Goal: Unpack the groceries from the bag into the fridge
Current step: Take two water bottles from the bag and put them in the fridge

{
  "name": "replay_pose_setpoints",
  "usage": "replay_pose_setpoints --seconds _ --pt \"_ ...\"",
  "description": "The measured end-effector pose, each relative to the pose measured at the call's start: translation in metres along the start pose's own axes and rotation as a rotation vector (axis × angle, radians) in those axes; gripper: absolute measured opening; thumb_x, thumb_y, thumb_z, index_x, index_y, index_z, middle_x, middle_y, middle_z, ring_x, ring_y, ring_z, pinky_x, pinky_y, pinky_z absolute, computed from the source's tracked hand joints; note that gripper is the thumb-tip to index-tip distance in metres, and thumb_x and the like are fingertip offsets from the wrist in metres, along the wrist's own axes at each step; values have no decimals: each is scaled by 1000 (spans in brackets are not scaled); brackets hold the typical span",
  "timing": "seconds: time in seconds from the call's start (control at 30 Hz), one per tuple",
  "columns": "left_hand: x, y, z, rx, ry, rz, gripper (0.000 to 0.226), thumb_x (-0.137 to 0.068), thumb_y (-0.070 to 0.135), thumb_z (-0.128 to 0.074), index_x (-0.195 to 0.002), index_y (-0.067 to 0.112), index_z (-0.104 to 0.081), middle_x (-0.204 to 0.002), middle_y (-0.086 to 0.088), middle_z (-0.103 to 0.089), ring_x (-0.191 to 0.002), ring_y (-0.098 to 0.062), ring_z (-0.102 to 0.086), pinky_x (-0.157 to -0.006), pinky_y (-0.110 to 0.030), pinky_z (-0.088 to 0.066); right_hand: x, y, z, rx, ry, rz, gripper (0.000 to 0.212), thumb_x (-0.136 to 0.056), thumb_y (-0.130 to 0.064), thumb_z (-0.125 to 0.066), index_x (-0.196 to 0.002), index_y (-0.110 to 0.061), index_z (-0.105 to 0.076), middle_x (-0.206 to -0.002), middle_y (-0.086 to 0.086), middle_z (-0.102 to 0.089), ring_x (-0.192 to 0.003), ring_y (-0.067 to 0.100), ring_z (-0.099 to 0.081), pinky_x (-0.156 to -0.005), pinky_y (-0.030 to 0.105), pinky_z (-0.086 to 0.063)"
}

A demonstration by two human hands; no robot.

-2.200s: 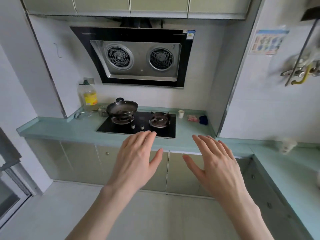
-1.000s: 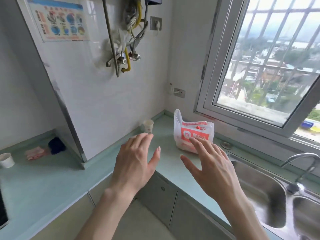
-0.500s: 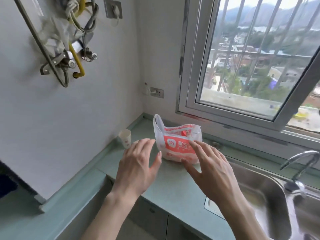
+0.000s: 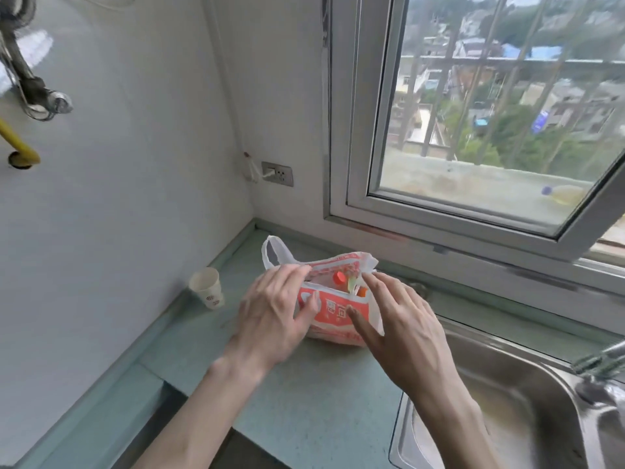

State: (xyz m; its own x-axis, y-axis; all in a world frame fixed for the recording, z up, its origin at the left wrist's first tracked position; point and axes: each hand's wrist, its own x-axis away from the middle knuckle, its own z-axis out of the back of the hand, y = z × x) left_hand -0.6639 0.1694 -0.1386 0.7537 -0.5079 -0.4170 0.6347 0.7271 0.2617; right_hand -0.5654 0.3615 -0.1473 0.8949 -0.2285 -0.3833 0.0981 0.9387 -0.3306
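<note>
A white and red plastic grocery bag (image 4: 333,313) stands on the pale green counter (image 4: 304,394) in the corner under the window. Its mouth gapes, and inside I see a red bottle cap (image 4: 339,276), something pale green and an orange bit. My left hand (image 4: 274,316) rests against the bag's left side, fingers spread, fingertips at the rim. My right hand (image 4: 395,330) touches the bag's right side, fingers apart, thumb on the front panel. Neither hand has closed on anything. No fridge is in view.
A paper cup (image 4: 208,288) stands left of the bag by the wall. A steel sink (image 4: 500,411) with a tap (image 4: 598,363) lies to the right. A wall socket (image 4: 278,173) sits above the corner; the window (image 4: 473,130) is behind the bag.
My view swung from the stove to the corner counter and closed in. Both hands moved forward from hovering before the bag to touching its two sides.
</note>
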Motion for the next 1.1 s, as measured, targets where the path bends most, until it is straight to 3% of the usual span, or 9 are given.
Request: replay_pose_setpoints --seconds 0.23,0.43,0.57,0.83,0.97,1.1 --pt "-39 -12 -38 38 4 -2 42 -99 38 -49 -128 11 -64 -120 0 -68 -113 -19 -61 -100 -30 -43 -40 17 -18 -31 -8 7 51 -98 -52 -61 -141 -27 -54 -140 -9 -60 -126 16 -59 -102 32 -47" --pt "-71 -39 -73 65 -48 43 42 -98 37 -49 -127 11 -65 -121 -1 -68 -114 -19 -61 -101 -30 -44 -82 15 -46 -91 -21 -32 48 -101 -44 -61 -144 -26 -53 -144 -11 -57 -132 13 -54 -108 28 -39" --pt "-96 -60 -100 106 -119 48 36 -98 29 -59 -129 11 -65 -124 -1 -67 -117 -20 -61 -104 -32 -46 -109 16 -67 -76 -64 -54 50 -99 -45 -62 -145 -27 -52 -143 -11 -57 -131 12 -53 -108 27 -39" --pt "-128 -93 -160 209 -287 -29 37 -100 33 -52 -132 19 -60 -125 4 -63 -117 -16 -56 -102 -32 -47 -140 35 -121 52 -235 -79 48 -96 -37 -69 -140 -23 -57 -135 -7 -62 -113 19 -65 -91 31 -51" --pt "-136 -98 -193 238 -404 -82 41 -97 37 -57 -134 20 -58 -128 4 -62 -120 -18 -55 -104 -32 -44 -139 45 -137 111 -268 -104 41 -87 -29 -79 -125 -23 -65 -116 -6 -69 -86 20 -70 -71 30 -53" --pt "-138 -99 -219 280 -566 -110 55 -83 32 -66 -136 22 -56 -130 2 -61 -124 -22 -53 -109 -38 -41 -141 48 -156 122 -327 -116 45 -77 -21 -86 -118 -22 -67 -110 -5 -71 -87 21 -70 -71 30 -53"
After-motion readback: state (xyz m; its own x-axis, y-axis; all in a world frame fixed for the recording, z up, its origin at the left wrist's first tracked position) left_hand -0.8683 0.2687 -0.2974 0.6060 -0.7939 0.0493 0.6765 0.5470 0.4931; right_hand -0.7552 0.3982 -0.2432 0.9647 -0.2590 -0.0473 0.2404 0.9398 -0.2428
